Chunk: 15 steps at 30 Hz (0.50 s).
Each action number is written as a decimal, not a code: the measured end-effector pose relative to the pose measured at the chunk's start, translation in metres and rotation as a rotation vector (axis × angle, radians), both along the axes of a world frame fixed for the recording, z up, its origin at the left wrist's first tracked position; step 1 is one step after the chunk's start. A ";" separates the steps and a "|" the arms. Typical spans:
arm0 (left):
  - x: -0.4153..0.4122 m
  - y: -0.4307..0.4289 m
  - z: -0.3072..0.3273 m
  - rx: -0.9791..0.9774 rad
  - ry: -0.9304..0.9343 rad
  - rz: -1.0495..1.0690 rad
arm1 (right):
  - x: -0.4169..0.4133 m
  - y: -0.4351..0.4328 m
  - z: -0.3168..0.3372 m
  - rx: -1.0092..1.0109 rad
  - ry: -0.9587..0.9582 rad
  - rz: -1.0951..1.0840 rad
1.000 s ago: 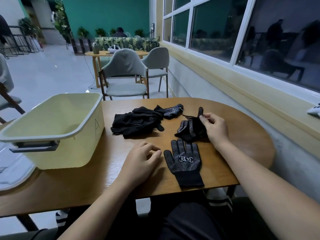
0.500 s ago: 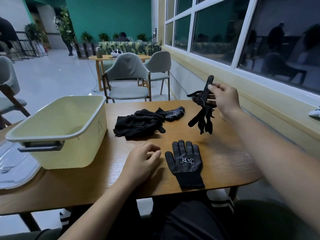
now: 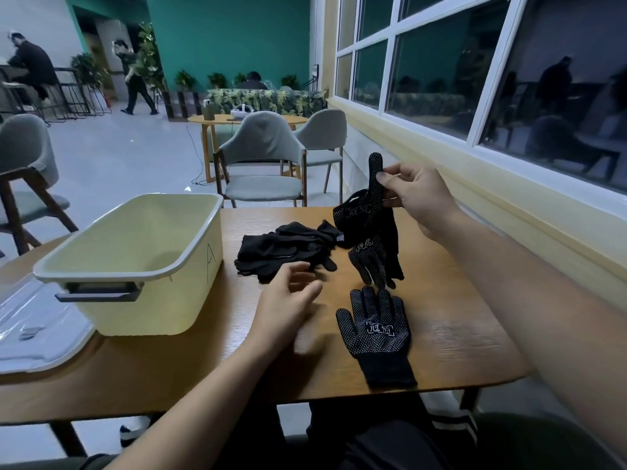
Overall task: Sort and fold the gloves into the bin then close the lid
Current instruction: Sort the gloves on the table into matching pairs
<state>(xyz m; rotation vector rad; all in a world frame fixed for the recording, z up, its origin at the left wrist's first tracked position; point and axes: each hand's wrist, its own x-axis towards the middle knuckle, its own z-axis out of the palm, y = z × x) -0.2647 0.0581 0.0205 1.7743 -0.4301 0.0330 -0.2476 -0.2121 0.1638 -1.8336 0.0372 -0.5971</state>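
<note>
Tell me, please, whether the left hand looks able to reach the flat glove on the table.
Probably yes. The left hand is empty and just left of the flat glove, with only bare table between them; the dangling gloves hang farther back.

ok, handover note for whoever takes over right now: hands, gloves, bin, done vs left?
Right hand: raised above the table, pinching a dotted black glove that hangs down; it may be two gloves.
Left hand: open, empty, beside the glove pile.
Flat dotted glove: dots up, near table edge.
Glove pile: unsorted, mid-table.
Bin: open, appears empty.
Lid: off, left of the bin.
Done: one glove laid out.
Left: pair, fold, bin everything, close the lid.
</note>
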 end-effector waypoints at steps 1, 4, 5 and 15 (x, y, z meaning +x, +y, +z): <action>0.006 -0.004 0.007 -0.038 0.022 0.009 | 0.000 0.004 0.001 0.015 0.007 0.030; 0.022 -0.020 0.029 -0.071 0.046 -0.001 | 0.000 0.016 0.003 0.039 0.022 0.093; 0.028 -0.026 0.035 -0.050 0.052 -0.006 | -0.001 0.019 0.005 0.044 0.023 0.109; 0.055 -0.038 0.061 -0.180 0.186 -0.043 | 0.004 0.030 0.012 0.156 0.034 0.161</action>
